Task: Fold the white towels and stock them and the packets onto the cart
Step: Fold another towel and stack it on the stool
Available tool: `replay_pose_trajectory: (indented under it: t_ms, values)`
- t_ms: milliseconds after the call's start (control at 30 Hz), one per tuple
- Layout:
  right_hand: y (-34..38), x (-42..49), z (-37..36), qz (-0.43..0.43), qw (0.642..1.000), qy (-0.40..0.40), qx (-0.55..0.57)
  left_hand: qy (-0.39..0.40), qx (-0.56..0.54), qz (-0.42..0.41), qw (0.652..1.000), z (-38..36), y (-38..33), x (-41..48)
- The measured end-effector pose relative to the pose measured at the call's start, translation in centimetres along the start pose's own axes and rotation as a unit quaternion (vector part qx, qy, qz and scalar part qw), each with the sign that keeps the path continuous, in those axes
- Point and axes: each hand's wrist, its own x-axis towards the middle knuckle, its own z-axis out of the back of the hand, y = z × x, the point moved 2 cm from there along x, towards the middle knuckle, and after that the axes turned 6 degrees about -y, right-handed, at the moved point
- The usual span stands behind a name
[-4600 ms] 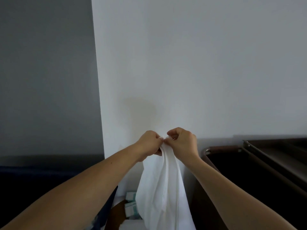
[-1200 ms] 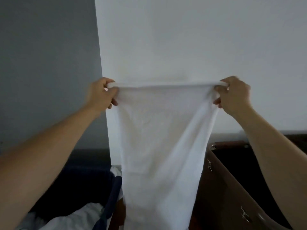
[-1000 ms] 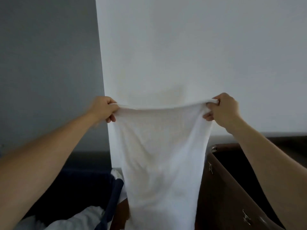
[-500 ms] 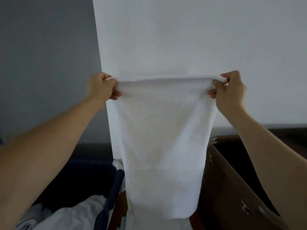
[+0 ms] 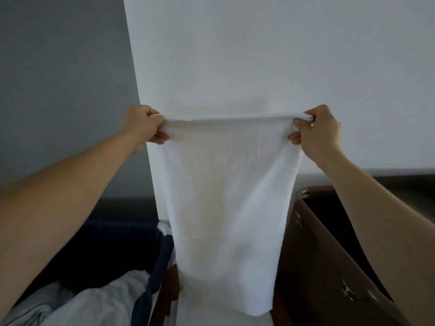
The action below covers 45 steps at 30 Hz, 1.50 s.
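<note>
A navy bin (image 5: pixel 162 262) at lower left holds crumpled white linen (image 5: pixel 98 302). At the right stands the brown cart (image 5: pixel 313 267), its wall bearing metal clips (image 5: pixel 348 290), its inside dark. Between them shows a brown surface (image 5: pixel 168 285), with white cloth (image 5: pixel 259 322) lying on it at the bottom edge

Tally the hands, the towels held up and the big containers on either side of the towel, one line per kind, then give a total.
Hands: 2 (left hand, right hand, each with its grip on a top corner)
White towel held up: 1
Containers: 2 (navy hamper, brown cart)
Total: 5
</note>
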Motion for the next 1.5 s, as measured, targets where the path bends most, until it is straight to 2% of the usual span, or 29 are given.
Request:
replay_pose_trajectory:
  t_ms: [167, 400, 733, 1067, 1300, 1500]
  values:
    - [-0.2, 1.5, -1.3, -0.013, 1.0, 0.0, 0.014, -0.004, -0.005, 0.004, 1.0, -0.8, -0.2, 1.9]
    - [0.1, 3.1, -1.9, 0.013, 1.0, 0.008, 0.022, -0.032, -0.003, -0.013, 0.999, -0.9, -1.1, 3.1]
    - [-2.3, 0.6, -0.4, 0.005, 0.997, 0.065, 0.036, -0.091, 0.025, 0.016, 0.995, 0.3, 0.7, -2.9]
    - [-5.1, -10.9, 5.6, -0.055, 0.991, 0.123, 0.005, -0.062, 0.062, 0.063, 0.994, 3.3, 4.5, -17.1]
    - [-8.5, -23.6, 11.6, -0.107, 0.978, 0.161, -0.084, 0.042, 0.097, 0.1, 0.989, 6.9, 9.2, -30.3]
    - [-10.9, -33.3, 16.1, -0.179, 0.949, 0.217, -0.144, 0.108, 0.144, 0.152, 0.972, 9.8, 12.7, -41.1]
